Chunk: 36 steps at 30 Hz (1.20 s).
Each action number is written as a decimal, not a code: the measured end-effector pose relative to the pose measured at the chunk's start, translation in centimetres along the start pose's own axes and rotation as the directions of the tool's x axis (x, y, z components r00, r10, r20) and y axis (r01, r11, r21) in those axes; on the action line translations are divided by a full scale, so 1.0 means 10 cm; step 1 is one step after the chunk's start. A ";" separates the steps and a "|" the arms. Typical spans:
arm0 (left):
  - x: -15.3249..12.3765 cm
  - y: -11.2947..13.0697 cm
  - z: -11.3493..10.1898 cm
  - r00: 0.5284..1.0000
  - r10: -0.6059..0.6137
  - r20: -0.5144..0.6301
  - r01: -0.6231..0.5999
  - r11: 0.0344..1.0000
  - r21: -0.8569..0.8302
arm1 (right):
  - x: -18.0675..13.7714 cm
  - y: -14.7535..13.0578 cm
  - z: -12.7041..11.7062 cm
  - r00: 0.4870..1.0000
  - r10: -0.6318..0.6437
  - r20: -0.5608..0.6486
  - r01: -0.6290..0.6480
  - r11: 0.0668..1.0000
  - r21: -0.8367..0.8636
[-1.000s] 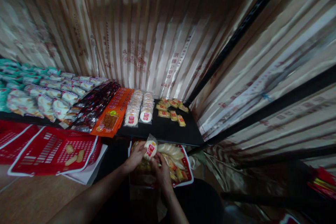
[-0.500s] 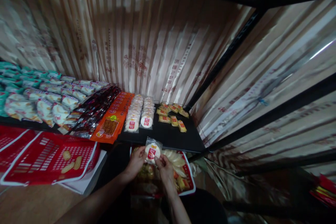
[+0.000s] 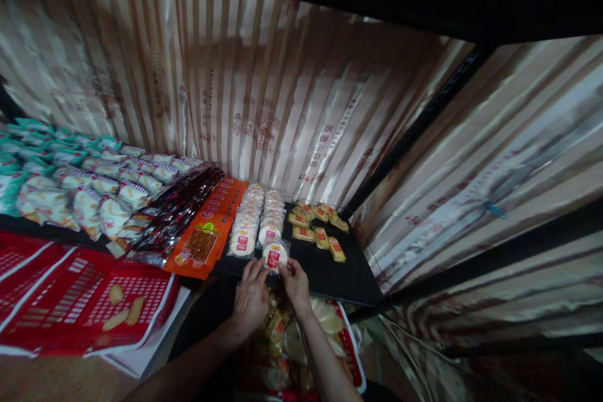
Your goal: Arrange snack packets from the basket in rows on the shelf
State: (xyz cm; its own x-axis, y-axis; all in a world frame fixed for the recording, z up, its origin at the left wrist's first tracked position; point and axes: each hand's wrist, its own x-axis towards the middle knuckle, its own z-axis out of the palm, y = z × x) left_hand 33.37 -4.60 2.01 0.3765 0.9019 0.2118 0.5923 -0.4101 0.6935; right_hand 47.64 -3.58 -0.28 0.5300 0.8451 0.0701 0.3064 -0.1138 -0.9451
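Both hands, left hand (image 3: 250,296) and right hand (image 3: 296,281), pinching a round cake packet (image 3: 275,256), have lifted it from basket (image 3: 348,352) to shelf (image 3: 325,273) front, extending the row (image 3: 271,220).

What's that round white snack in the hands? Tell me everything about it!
The round snack packet is a pale disc sealed in clear, shiny wrap with a red label on its face. It sits at the front edge of the black shelf, ending a row of matching packets. The left hand and right hand each pinch it from below with their fingertips.
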 end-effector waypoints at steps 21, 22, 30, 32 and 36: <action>0.35 -0.46 0.30 0.966 0.248 -0.077 -0.204 0.909 0.363 | 0.28 0.04 0.15 0.980 -0.195 -0.043 0.132 0.793 -0.595; 0.36 -0.47 0.33 0.959 0.267 -0.097 -0.211 0.898 0.386 | 0.28 0.05 0.15 0.980 -0.194 -0.045 0.130 0.792 -0.597; 0.42 -0.49 0.55 0.818 0.414 -0.399 -0.215 0.864 0.455 | 0.26 0.06 0.16 0.986 -0.155 -0.058 0.088 0.789 -0.609; 0.44 -0.46 0.56 0.785 0.411 -0.464 -0.212 0.882 0.421 | 0.25 0.05 0.17 0.988 -0.144 -0.063 0.078 0.793 -0.604; 0.46 -0.42 0.54 0.769 0.426 -0.476 -0.223 0.877 0.425 | 0.26 0.06 0.17 0.991 -0.113 -0.066 0.058 0.827 -0.559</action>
State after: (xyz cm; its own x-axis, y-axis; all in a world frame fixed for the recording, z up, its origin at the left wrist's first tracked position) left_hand 36.46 0.56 -3.61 0.2031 0.5836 0.7863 0.7383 -0.6187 0.2685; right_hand 47.90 -0.58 -1.22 0.5426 0.8164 0.1976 0.7262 -0.3377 -0.5989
